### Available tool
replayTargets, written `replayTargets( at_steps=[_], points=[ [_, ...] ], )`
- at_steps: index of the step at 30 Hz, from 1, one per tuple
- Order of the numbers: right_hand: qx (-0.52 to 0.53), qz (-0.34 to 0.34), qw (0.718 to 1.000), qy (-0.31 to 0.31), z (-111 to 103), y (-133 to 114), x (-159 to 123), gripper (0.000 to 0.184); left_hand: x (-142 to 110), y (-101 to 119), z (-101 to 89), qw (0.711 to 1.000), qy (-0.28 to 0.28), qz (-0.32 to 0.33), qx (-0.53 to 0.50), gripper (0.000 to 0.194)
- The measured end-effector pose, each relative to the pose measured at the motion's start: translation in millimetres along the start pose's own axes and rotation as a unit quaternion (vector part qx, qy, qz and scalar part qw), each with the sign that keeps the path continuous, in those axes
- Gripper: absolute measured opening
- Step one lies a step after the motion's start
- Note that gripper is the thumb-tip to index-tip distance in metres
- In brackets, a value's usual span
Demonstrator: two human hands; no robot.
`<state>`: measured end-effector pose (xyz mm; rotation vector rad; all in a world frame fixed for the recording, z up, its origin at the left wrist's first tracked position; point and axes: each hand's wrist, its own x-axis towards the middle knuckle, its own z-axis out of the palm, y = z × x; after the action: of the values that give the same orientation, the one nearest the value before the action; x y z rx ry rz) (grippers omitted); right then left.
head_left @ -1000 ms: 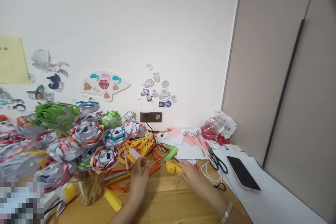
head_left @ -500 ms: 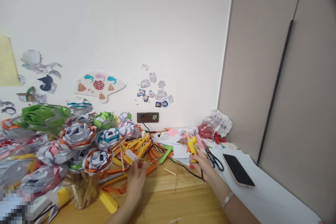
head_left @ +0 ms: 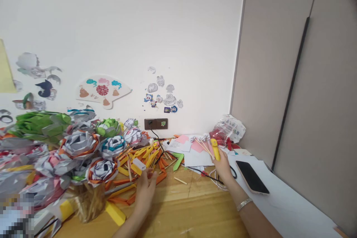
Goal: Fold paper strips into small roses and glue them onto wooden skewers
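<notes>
My right hand (head_left: pixel 222 165) is closed around a yellow glue gun (head_left: pixel 214 148); its nozzle is out of sight. Under the wrist lie a string of pearl-like beads (head_left: pixel 216 181), the black cord (head_left: pixel 192 170) and part of the black scissors handle (head_left: pixel 234 172). My left hand (head_left: pixel 145 186) rests low over the table with loosely curled fingers and a gap at the thumb. Touching or almost touching its fingertips is a white and yellow paper piece (head_left: pixel 138 164), and orange and yellow folded paper strips (head_left: pixel 145 152) lie around it.
Paper flowers (head_left: pixel 80 145) crowd the left, some in a clear container (head_left: pixel 87 204). A phone (head_left: pixel 252 177) lies on white paper (head_left: pixel 267 193) at right. Thin sticks (head_left: pixel 203 147) and a plastic bag (head_left: pixel 227 130) are farther back. The cord runs to a wall socket (head_left: pixel 150 124).
My right hand has moved slightly right and up, turning the glue gun so its nozzle no longer shows. The bead string has come into view below it. My left hand stays in place.
</notes>
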<state>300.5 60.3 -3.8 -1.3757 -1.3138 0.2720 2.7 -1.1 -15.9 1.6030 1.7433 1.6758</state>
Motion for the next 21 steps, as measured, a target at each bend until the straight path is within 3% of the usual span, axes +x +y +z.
replayTargets(
  at_steps=[4, 9, 13, 18, 21],
  points=[
    [-0.07, -0.021, 0.997, 0.034, -0.6, 8.4, 0.2, 0.055, -0.5, 1.3, 0.3, 1.0, -0.013, 0.012, 0.004, 0.028],
    [-0.157, -0.036, 0.987, 0.029, 1.6, 18.8, -8.6, 0.056, -4.1, 4.9, -0.1, 0.996, -0.054, 0.063, 0.021, 0.025],
    [-0.236, -0.053, 0.97, 0.016, 2.8, 17.6, -13.8, 0.059, -13.4, 27.3, -2.9, 0.987, -0.107, 0.119, -0.01, 0.029],
    [-0.21, -0.162, 0.963, 0.036, 4.6, -18.7, -13.7, 0.045, -33.4, 80.0, -15.4, 0.964, -0.178, 0.187, -0.063, 0.032],
    [-0.102, -0.282, 0.952, 0.069, -4.7, -66.8, -26.9, 0.035, -46.5, 81.0, -22.3, 0.956, -0.142, 0.248, -0.06, 0.034]
  ],
)
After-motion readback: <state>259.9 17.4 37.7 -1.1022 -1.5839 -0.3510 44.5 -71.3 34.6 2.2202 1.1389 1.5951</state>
